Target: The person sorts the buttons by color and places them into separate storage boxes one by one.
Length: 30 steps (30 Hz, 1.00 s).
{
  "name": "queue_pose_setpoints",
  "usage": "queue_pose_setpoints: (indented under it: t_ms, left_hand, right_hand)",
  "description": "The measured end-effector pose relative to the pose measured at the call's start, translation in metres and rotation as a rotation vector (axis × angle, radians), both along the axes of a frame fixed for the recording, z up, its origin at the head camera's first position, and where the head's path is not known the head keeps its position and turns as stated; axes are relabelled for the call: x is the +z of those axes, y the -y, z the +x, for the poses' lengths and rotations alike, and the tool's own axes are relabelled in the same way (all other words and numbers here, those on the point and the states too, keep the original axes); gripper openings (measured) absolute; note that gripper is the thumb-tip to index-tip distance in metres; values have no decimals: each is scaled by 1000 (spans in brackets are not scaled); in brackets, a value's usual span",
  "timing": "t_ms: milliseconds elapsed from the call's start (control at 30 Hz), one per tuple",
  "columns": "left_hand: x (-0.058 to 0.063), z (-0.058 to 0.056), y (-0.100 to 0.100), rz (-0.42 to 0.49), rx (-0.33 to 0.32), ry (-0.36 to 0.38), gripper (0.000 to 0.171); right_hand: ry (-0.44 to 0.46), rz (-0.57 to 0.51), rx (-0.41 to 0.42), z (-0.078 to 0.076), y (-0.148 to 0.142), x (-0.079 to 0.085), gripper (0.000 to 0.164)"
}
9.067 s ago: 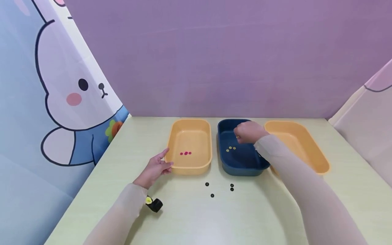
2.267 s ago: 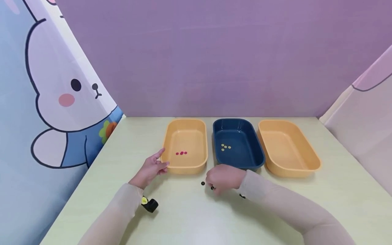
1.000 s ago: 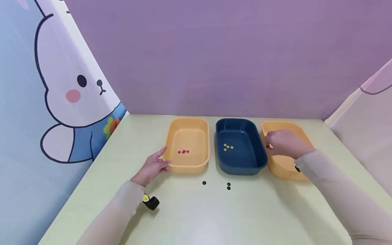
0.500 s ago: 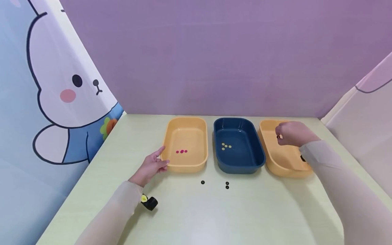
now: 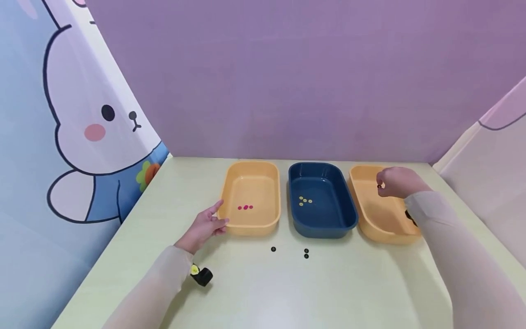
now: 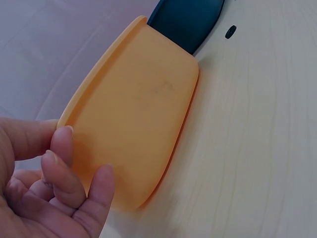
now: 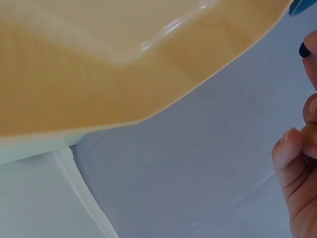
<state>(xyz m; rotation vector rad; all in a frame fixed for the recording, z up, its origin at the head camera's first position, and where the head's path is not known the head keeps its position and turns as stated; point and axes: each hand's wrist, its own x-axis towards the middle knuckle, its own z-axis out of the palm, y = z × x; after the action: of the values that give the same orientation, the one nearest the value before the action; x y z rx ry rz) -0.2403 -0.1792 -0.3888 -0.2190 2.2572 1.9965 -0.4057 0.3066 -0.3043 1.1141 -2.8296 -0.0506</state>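
Observation:
My right hand pinches a black button above the right light-orange tray. In the right wrist view the button shows dark at a fingertip, beyond the tray's wall. My left hand holds the near left corner of the left light-orange tray. The left wrist view shows fingers at its rim and loosely curled beside its outer wall. Several pink buttons lie in that tray. Several yellow buttons lie in the dark blue tray between the two.
On the pale table, in front of the trays, lie a single black button and a pair of black buttons. A purple backdrop rises behind the trays. A black wrist device hangs under the left sleeve.
My right hand left the blue tray, where a yellow button was added, picked a black button off the table and carried it over the right tray. The left hand has stayed at its tray.

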Motion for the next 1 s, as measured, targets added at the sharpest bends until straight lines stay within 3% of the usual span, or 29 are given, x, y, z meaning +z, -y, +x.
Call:
queue_pose_setpoints:
  t_ms: [400, 1000]
  left_hand:
    - [-1, 2, -2, -16, 17, 27, 70]
    - [1, -1, -2, -51, 40, 53, 68]
  right_hand:
    - [68, -5, -37, -10, 1, -13, 5]
    - [155, 26, -124, -21, 2, -10, 8]
